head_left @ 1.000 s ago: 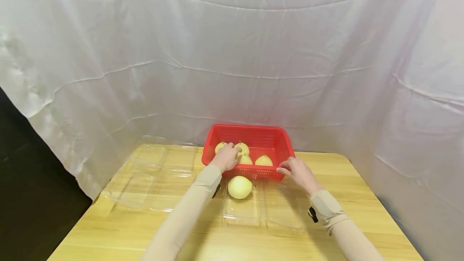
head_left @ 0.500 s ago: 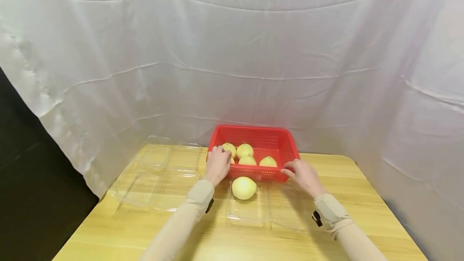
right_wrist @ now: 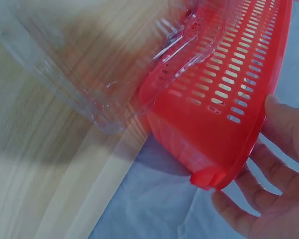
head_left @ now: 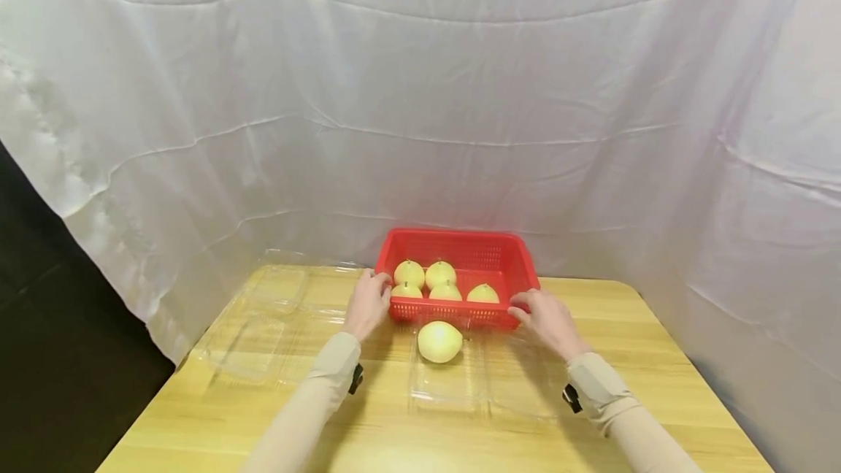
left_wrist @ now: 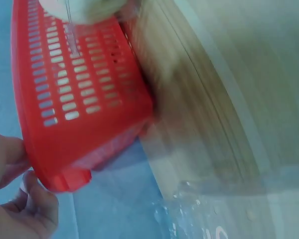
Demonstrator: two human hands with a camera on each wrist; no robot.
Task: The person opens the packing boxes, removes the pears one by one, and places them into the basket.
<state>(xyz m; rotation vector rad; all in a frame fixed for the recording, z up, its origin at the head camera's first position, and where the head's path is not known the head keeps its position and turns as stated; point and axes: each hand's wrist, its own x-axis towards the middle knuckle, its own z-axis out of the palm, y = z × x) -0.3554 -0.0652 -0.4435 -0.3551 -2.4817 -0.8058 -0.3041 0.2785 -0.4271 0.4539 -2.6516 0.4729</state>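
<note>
A red plastic basket (head_left: 476,310) with slotted walls stands at the back of the table, holding several pale yellow pears (head_left: 440,274). My left hand (head_left: 370,303) grips its left end; in the left wrist view the thumb and curled fingers (left_wrist: 42,201) are round the rim at the corner. At the right front corner, my right hand (head_left: 547,318) holds the rim, thumb on one side and fingers beneath in the right wrist view. One more pear (head_left: 440,342) lies on its side in a clear plastic box (head_left: 450,393) right in front of the basket.
Several more clear plastic boxes (head_left: 250,345) lie on the left part of the wooden table (head_left: 631,385). The open box's other half (head_left: 522,385) lies to the right of the pear. A pale curtain (head_left: 460,93) hangs close behind the basket.
My left hand has drawn back from over the pears to the basket's left end, uncovering the pear at the left front. My right hand stays at the right corner.
</note>
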